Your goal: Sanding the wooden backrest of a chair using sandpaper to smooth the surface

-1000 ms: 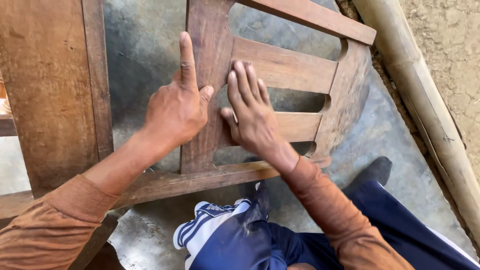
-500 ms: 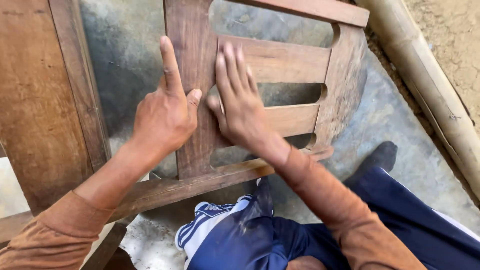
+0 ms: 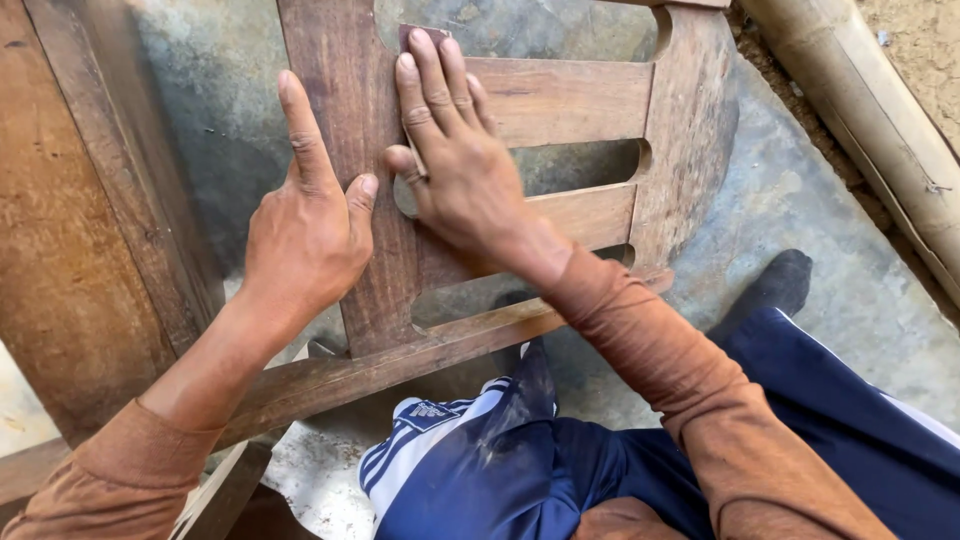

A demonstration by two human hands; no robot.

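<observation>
A wooden chair frame (image 3: 560,110) lies tipped over on the grey concrete floor (image 3: 800,220), its slatted back turned up toward the person crouched over it. The right hand (image 3: 455,165) is pressed flat on the frame where the top slat meets the dark upright post (image 3: 345,180), fingers (image 3: 432,80) held together and stretched forward. Under those fingers sits a small piece of sandpaper (image 3: 420,34); only its far edge pokes out beyond the fingertips, right at the top corner of the slat, so the hand covers nearly all of it and pins it against the wood. The left hand (image 3: 305,235) rests just beside it on the left edge of the same post, forefinger pointing straight along the wood, thumb laid across the face of the post toward the right hand, the other fingers curled over the edge out of sight; it grips nothing loose, only braces the frame. The two hands are near each other without touching. Below them a lower rail runs across, and the person's blue trousers (image 3: 500,470) with white stripes fill the foreground. A thick bamboo pole (image 3: 880,120) lies along the floor at the right, well apart from the chair.
</observation>
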